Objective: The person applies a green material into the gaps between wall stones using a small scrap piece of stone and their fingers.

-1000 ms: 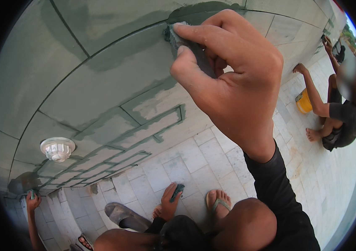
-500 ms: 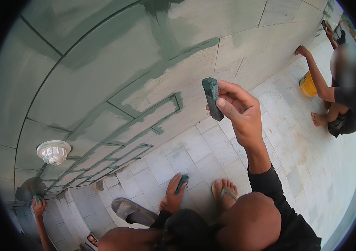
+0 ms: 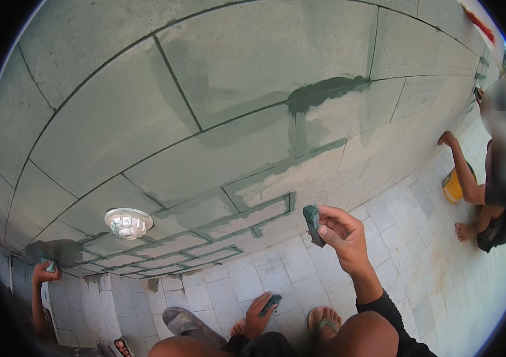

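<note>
My right hand (image 3: 348, 238) is raised in front of the tiled wall (image 3: 229, 154). Its thumb and fingers pinch a short dark block (image 3: 313, 226) coated with green paste at the upper end. Lower down, between my feet, my left hand (image 3: 257, 315) is closed around a dark green lump (image 3: 272, 304); the exact kind is unclear. Green grout (image 3: 324, 89) fills many wall joints and is smeared over the tile faces, with a thick wet patch higher up.
A white round fixture (image 3: 129, 224) sticks out of the wall. At the left, another person's hand (image 3: 46, 272) presses a green piece near the wall. On the right, a person (image 3: 500, 196) crouches beside a yellow bucket (image 3: 458, 183). Pale tiles cover the floor (image 3: 384, 262).
The view has tilted upward, so more wall shows and both my hands sit lower in the picture. The block looks smaller, farther from me. Both hands keep their hold.
</note>
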Available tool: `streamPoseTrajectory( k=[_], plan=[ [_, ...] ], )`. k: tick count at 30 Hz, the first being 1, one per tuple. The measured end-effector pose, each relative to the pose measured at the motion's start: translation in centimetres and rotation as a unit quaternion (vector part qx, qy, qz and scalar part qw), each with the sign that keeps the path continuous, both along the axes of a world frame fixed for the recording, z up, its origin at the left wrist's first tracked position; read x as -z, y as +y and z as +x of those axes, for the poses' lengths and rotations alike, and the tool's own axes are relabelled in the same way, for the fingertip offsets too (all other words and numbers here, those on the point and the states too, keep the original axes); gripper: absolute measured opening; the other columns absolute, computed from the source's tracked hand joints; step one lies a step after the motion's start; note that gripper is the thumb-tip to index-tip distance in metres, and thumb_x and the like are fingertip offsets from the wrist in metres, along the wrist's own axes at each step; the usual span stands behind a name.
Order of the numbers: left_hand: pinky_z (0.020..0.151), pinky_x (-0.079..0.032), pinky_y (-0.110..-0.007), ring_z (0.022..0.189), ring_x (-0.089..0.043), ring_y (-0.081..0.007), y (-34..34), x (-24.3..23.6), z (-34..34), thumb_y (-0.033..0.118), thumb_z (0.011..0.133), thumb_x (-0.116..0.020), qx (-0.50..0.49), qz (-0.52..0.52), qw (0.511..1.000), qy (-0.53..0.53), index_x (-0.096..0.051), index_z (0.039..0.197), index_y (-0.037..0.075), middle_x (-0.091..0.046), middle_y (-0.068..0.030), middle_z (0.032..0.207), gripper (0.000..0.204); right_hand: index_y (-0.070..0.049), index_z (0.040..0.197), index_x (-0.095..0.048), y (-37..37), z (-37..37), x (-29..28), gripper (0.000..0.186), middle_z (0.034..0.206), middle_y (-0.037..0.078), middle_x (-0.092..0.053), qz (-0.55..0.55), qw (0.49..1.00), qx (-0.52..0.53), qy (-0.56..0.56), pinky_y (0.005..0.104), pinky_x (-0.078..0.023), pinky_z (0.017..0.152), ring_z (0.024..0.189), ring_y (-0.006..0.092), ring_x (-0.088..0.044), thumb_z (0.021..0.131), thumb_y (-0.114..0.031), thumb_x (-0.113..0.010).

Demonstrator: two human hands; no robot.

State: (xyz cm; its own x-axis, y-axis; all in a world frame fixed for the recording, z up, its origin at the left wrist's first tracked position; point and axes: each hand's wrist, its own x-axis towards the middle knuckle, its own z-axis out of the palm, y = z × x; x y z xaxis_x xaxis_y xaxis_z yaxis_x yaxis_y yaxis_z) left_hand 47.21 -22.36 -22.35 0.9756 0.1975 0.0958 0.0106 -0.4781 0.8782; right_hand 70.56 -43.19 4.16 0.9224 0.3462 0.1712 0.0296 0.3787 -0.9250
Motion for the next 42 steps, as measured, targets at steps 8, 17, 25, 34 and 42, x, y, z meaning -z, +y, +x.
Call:
streamPoseTrajectory(
  k=[8, 17, 25, 34, 42],
  plan=[
    [0.103, -0.053, -0.04, 0.12, -0.066, -0.0353, -0.6, -2.0, 1.0, 0.01, 0.09, -0.079, -0.006, -0.018, 0.999, -0.032, -0.069, 0.123, -0.004, -0.07, -0.0222, 0.125, 0.037, 0.005, 0.136, -0.06, -0.8, -0.5, -0.5, 0.039, 0.112, 0.011, -0.069, 0.008, 1.0, -0.012, 0.007, 0.0291, -0.054, 0.076, 0.094, 0.015, -0.065, 0.099, -0.007, -0.068],
    [0.104, -0.052, -0.04, 0.12, -0.066, -0.035, 0.1, -1.3, 0.5, 0.01, 0.091, -0.079, -0.002, -0.005, 1.0, -0.027, -0.069, 0.123, -0.004, -0.07, -0.0216, 0.125, 0.037, 0.004, 0.137, -0.059, 0.1, -1.3, -0.7, 0.04, 0.11, 0.015, -0.069, 0.004, 0.998, -0.051, 0.029, 0.0303, -0.057, 0.065, 0.091, 0.0191, -0.069, 0.1, -0.009, -0.067],
    [0.103, -0.053, -0.04, 0.119, -0.066, -0.0351, -0.1, -1.4, 0.6, 0.01, 0.09, -0.079, 0.001, -0.008, 0.999, -0.041, -0.07, 0.123, -0.003, -0.07, -0.0223, 0.125, 0.037, 0.005, 0.137, -0.058, 0.1, -1.5, -0.8, 0.041, 0.109, 0.017, -0.069, 0.035, 0.997, -0.057, 0.034, 0.0318, -0.059, 0.063, 0.091, 0.0221, -0.069, 0.097, -0.002, -0.068],
    [0.106, -0.051, -0.041, 0.123, -0.064, -0.0358, 0.3, -1.7, 0.3, 0.007, 0.089, -0.079, 0.005, -0.023, 1.0, -0.019, -0.068, 0.125, -0.004, -0.07, -0.0214, 0.127, 0.039, 0.004, 0.138, -0.056, 2.1, 0.2, -4.5, 0.044, 0.109, 0.017, -0.068, 0.061, 0.995, -0.017, -0.074, 0.0306, -0.056, 0.063, 0.096, 0.021, -0.068, 0.096, 0.001, -0.068],
    [0.106, -0.051, -0.042, 0.124, -0.064, -0.0356, 0.0, -1.3, 0.9, 0.008, 0.089, -0.079, 0.011, -0.025, 0.999, -0.031, -0.068, 0.125, -0.003, -0.07, -0.0206, 0.127, 0.04, -0.004, 0.163, -0.028, 3.4, 0.9, -7.8, 0.09, 0.095, 0.007, -0.067, -0.059, 0.975, -0.005, -0.215, 0.0242, -0.049, 0.067, 0.083, 0.0126, -0.063, 0.081, 0.002, -0.065]
  ],
)
